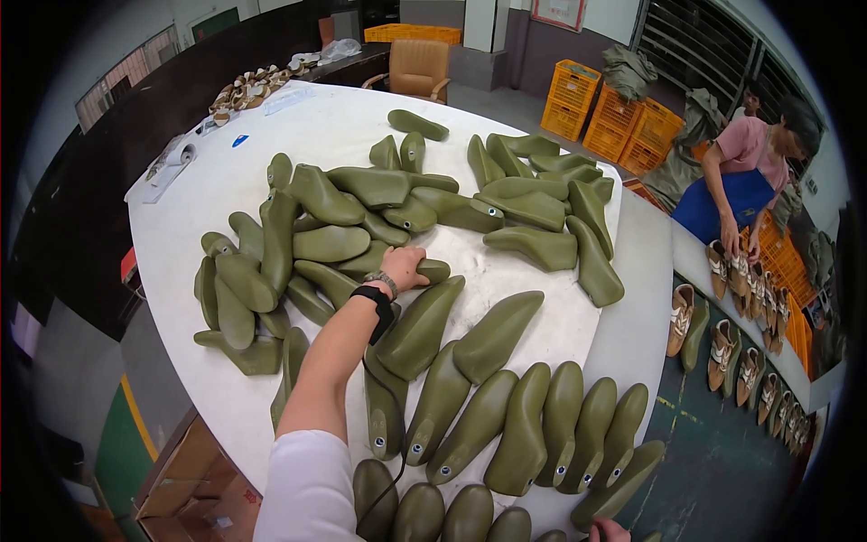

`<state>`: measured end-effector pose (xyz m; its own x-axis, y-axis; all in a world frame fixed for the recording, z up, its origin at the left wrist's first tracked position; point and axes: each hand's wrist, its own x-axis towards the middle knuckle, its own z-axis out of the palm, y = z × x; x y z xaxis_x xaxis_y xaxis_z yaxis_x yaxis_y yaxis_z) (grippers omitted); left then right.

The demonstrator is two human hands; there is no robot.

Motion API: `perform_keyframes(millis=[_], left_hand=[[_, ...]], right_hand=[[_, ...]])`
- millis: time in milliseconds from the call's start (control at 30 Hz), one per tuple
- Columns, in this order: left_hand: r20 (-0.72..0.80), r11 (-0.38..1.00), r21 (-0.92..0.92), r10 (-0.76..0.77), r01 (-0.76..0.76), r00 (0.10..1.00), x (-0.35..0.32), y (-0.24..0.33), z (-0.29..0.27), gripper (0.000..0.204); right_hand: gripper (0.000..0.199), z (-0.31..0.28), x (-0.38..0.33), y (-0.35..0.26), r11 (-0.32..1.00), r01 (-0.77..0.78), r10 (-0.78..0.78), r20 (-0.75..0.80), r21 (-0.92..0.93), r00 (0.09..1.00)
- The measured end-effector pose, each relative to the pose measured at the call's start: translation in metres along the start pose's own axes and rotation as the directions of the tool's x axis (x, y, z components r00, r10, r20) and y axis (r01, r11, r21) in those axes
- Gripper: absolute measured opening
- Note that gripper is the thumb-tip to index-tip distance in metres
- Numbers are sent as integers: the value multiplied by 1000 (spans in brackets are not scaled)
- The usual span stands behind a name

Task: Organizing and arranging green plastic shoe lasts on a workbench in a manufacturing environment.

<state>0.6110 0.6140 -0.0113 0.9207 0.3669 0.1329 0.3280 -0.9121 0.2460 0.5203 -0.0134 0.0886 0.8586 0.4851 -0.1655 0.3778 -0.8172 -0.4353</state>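
Note:
My left hand [404,268], with a watch and a black band at the wrist, reaches to the middle of the white table. Its fingers curl over a dark green shoe last [437,271] lying among a loose heap of similar lasts [332,243]. Just below my forearm, larger lasts [521,434] lie side by side in a row, toes pointing away. Only part of my right hand [610,531] shows at the lower edge, beside a last [619,488]; what its fingers do is cut off.
The white table [194,294] spreads under the lasts, with a paper roll [179,155] and shoe pieces [253,90] at the far left. Brown shoes [721,357] line a rack at right, where a co-worker [754,167] handles shoes. Orange crates [571,95] stand behind. A cable [397,411] hangs along my arm.

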Motion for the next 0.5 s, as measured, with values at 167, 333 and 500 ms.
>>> perform_keyframes(millis=[167,333,500], left_hand=[[-227,835,-548,-197,42,954,-18,45,-90,45],[-211,58,-977,-219,-203,953,-1,118,-124,37],[175,-525,-837,-523,-154,834,61,180,-42,40]], right_hand=[[18,-4,2,-9,999,34,-33,-59,11,998],[13,-11,40,-28,962,227,-202,-167,151,965],[15,-13,44,-52,934,337,-316,-162,121,935]])
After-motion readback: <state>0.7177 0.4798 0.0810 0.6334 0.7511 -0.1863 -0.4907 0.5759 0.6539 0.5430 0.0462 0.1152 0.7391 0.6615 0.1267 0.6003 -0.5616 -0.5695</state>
